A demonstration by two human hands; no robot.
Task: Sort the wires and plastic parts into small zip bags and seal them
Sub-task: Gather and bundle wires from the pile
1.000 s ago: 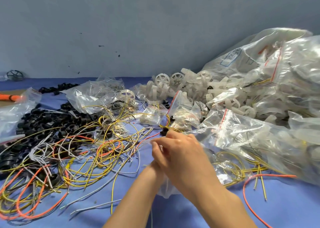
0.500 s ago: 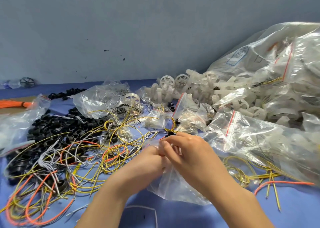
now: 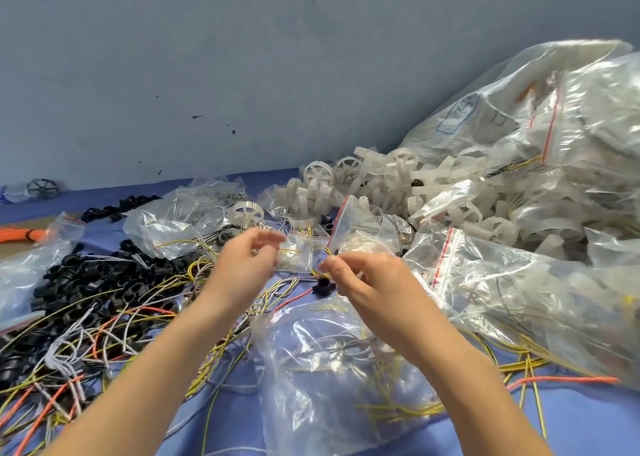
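Observation:
A clear zip bag (image 3: 332, 369) holding grey and yellow wires lies on the blue table (image 3: 588, 417), right under my forearms. My left hand (image 3: 242, 268) and my right hand (image 3: 363, 282) hover above it, a hand's width apart, with their fingers loosely curled. Both are blurred and I see nothing held in either. Between the two hands a small bag (image 3: 298, 253) with yellow wires rests on the table. Loose yellow, grey and orange wires (image 3: 104, 344) lie tangled at the left. White plastic wheels (image 3: 374, 178) are heaped at the back.
Black plastic rings (image 3: 86, 282) are piled at the left beside an empty bag (image 3: 20, 272). Several filled zip bags (image 3: 519, 292) and a large sack (image 3: 502, 109) rise at the right. A grey wall closes the back.
My hands were together pinching the top of the wire bag. Now they have risen and moved apart, and the bag lies on the table below them.

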